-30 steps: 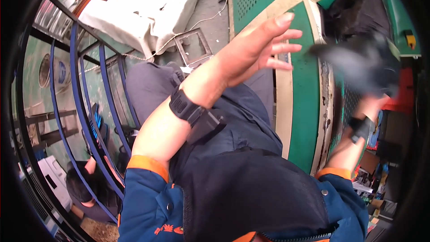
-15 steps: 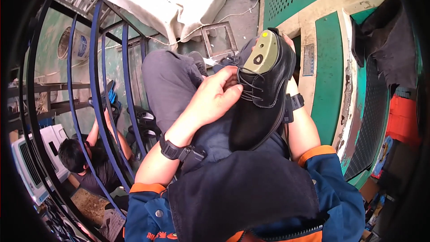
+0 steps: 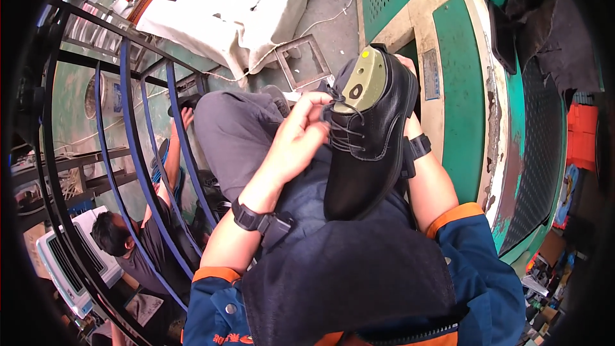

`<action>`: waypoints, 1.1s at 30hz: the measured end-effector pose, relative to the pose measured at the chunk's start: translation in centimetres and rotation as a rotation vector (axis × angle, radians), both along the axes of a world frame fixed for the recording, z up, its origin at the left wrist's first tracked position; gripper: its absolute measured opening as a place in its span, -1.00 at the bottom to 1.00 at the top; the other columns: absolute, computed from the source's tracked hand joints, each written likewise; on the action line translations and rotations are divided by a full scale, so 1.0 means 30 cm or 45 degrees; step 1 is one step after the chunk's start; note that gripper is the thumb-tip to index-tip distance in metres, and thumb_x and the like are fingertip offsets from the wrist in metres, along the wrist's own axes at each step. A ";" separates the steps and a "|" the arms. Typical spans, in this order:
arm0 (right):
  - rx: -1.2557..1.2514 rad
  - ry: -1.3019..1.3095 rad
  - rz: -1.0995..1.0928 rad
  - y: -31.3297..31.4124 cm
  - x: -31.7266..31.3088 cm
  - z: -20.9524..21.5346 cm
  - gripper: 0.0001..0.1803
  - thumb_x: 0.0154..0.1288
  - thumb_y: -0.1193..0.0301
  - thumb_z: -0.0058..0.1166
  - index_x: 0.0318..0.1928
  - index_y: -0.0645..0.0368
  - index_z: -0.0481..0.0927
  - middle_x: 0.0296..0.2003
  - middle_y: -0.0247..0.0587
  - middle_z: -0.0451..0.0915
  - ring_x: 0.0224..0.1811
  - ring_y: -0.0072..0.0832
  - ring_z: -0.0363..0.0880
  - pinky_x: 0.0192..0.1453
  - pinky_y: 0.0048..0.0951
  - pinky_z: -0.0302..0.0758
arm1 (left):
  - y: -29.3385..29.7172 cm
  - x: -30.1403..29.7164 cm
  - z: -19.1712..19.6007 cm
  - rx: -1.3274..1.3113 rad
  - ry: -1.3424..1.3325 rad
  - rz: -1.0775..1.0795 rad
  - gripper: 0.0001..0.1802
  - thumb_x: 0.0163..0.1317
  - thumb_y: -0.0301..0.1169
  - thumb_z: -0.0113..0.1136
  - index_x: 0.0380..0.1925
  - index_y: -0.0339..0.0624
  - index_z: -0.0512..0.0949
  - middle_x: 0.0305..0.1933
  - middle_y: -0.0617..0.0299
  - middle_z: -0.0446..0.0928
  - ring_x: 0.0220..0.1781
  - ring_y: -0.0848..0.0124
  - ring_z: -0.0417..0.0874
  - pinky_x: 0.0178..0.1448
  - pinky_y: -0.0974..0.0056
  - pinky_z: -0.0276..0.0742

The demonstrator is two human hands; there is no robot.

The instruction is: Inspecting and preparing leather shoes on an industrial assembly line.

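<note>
A black lace-up leather shoe [image 3: 368, 173] rests over my lap, toe toward me. A yellow-green shoe last [image 3: 363, 83] with a yellow dot fills its opening. My left hand [image 3: 300, 138] is closed at the upper eyelets, its thumb and fingers pinching the dark shoelace [image 3: 349, 133] on the shoe's left side. Part of the lace loops above those fingers. Around the far right side of the heel, my right hand [image 3: 408, 67] grips the shoe. Most of that hand is hidden behind it, with only some fingers and the wrist showing.
Blue and black metal bars [image 3: 131, 134] stand close on my left. Beyond them a co-worker [image 3: 138, 237] reaches forward near a white machine [image 3: 80, 259]. A green and cream machine panel [image 3: 458, 109] borders my right. Ahead are a metal frame [image 3: 304, 64] and a white cover [image 3: 205, 13].
My left hand has drawn slightly left of the shoe, and the lace is now pulled toward its fingers. The co-worker's arm reaches farther forward. The whole view has shifted a little.
</note>
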State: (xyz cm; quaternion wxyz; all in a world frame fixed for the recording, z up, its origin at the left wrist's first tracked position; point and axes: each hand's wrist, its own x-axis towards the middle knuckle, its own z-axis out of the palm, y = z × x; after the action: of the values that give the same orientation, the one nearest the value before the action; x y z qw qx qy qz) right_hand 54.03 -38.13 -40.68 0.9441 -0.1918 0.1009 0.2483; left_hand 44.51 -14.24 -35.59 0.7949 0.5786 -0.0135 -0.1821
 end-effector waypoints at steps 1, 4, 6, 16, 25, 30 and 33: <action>0.006 -0.087 -0.038 0.000 0.002 -0.002 -0.45 0.30 0.04 -0.14 -0.12 0.28 0.68 -0.17 0.02 0.73 -0.23 -0.18 0.73 0.05 -0.25 0.61 | -0.007 -0.008 -0.005 0.051 -0.106 0.004 -0.51 0.23 -0.69 -0.12 0.19 -0.19 0.29 -0.05 0.32 0.60 -0.24 0.66 0.45 -0.13 0.49 0.37; 0.098 0.050 0.027 0.002 0.006 0.003 -0.44 0.29 0.03 -0.13 -0.12 0.30 0.67 -0.18 0.03 0.73 -0.23 -0.16 0.73 0.06 -0.22 0.61 | -0.019 -0.008 -0.029 0.036 -0.171 0.047 -0.51 0.24 -0.70 -0.13 0.19 -0.19 0.29 -0.06 0.35 0.58 -0.28 0.70 0.39 -0.23 0.51 0.30; 0.161 -0.097 0.122 0.004 0.007 0.019 -0.40 0.29 0.01 -0.14 -0.08 0.31 0.66 -0.16 0.03 0.73 -0.20 -0.15 0.72 0.09 -0.21 0.60 | -0.023 -0.007 -0.046 -0.158 -0.138 0.086 -0.52 0.32 -0.64 -0.10 0.25 -0.15 0.27 -0.07 0.32 0.58 -0.30 0.69 0.40 -0.24 0.49 0.38; -0.424 -0.095 -0.036 0.095 -0.029 -0.050 -0.45 0.43 0.14 -0.04 0.16 0.41 0.47 0.14 0.12 0.57 0.20 -0.13 0.56 0.33 -0.16 0.47 | 0.006 -0.177 -0.112 -0.839 0.967 0.063 -0.42 0.49 0.00 -0.14 0.22 -0.24 0.46 0.13 0.04 0.61 0.03 0.25 0.70 0.15 0.16 0.62; -0.666 0.244 0.115 0.217 0.069 -0.154 -0.61 0.30 0.20 0.11 -0.18 0.34 0.66 -0.25 -0.06 0.71 -0.19 -0.28 0.69 0.02 -0.29 0.63 | 0.064 -0.150 -0.182 -0.630 0.919 0.341 -0.46 0.44 -0.06 -0.04 0.25 -0.20 0.43 0.25 0.08 0.52 0.21 0.33 0.55 0.29 0.18 0.46; -0.719 -0.237 0.574 0.297 0.104 -0.112 -0.61 0.35 0.23 0.00 -0.10 0.35 0.60 -0.21 -0.02 0.69 -0.17 -0.31 0.69 0.04 -0.34 0.61 | 0.163 0.052 -0.211 -0.183 0.499 0.374 -0.23 0.44 -0.01 -0.04 0.52 -0.11 0.06 0.63 0.11 -0.06 0.63 0.27 -0.07 0.59 0.17 -0.04; -0.876 -0.412 0.592 0.317 0.116 -0.104 -0.57 0.37 0.22 -0.07 -0.03 0.37 0.58 -0.19 0.00 0.68 -0.15 -0.32 0.68 0.04 -0.37 0.59 | 0.177 0.217 -0.247 0.118 0.401 0.369 -0.22 0.43 0.03 -0.08 0.50 -0.16 0.10 0.61 0.08 -0.01 0.62 0.24 -0.03 0.59 0.12 -0.03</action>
State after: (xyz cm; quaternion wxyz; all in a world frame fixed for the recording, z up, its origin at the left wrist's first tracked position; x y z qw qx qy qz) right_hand 57.50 -28.62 -43.80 0.7481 -0.5488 -0.0173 0.3727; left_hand 51.03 -8.92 -42.99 0.7777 0.5748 0.2025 -0.1543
